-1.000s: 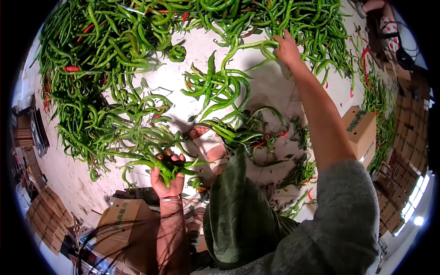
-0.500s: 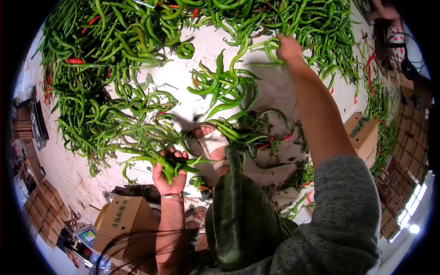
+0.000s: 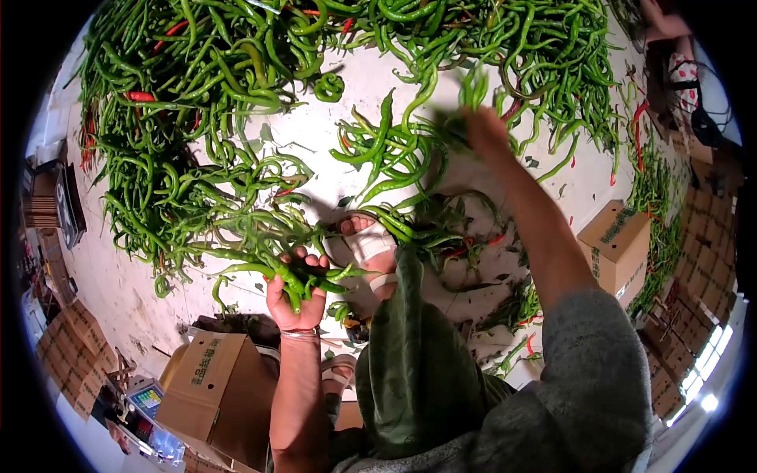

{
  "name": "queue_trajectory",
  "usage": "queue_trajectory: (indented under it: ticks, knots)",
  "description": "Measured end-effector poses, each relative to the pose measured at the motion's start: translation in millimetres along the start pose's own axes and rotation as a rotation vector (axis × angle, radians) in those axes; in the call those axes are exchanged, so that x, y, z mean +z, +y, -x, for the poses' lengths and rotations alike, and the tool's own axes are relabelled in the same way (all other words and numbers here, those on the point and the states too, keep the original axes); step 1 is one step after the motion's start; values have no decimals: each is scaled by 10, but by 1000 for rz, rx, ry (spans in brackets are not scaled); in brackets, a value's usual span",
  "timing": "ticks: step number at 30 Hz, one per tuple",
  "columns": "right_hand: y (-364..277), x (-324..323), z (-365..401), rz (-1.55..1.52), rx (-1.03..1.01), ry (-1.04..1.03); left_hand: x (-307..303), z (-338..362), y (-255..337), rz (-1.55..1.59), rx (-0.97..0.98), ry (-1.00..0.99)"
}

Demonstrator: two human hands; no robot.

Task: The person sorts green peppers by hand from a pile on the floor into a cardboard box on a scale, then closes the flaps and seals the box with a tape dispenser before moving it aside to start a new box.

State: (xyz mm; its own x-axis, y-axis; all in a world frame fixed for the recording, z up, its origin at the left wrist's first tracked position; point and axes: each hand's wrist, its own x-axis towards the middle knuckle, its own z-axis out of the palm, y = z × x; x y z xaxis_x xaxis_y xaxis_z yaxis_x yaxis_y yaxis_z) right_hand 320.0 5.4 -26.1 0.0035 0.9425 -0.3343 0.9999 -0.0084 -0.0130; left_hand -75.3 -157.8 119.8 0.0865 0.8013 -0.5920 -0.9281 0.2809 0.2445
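Note:
My left hand [image 3: 293,315] is palm up with its fingers curled round several long green chili peppers [image 3: 296,282]. It is low over the floor, beside the left pile of chili peppers [image 3: 158,189]. Farther out, my right hand [image 3: 487,132] is smeared by motion. Blurred green chili peppers [image 3: 475,87] stick out beyond its fingers, which appear closed on them. Between my hands lies a loose cluster of chili peppers [image 3: 386,154] on the pale floor, in front of my sandalled foot [image 3: 369,240].
More chili peppers [image 3: 552,47] are heaped at the back right, a few of them red. One cardboard box [image 3: 209,386] stands at my lower left, another box [image 3: 615,240] at the right. Stacked cartons [image 3: 702,260] line the right side. Another person's arm [image 3: 666,24] shows at the top right.
My right hand has drawn back slightly from the right pile toward me, bringing green chili peppers with it. The left hand keeps its hold almost in place. The view has shifted a little.

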Motion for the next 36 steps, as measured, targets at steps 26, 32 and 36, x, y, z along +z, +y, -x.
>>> queue_trajectory:
  ticks: [26,32,36]
  knots:
    - [-253,-2886,2299,-2357,-721,-238,118,3416,803,-53,577,-344]
    - [-1046,-3451,3030,-2455,-996,-417,-260,4386,621,79,754,-343]
    - [-1568,-3724,3497,-2153,-1221,-491,-507,4818,507,115,858,-381]
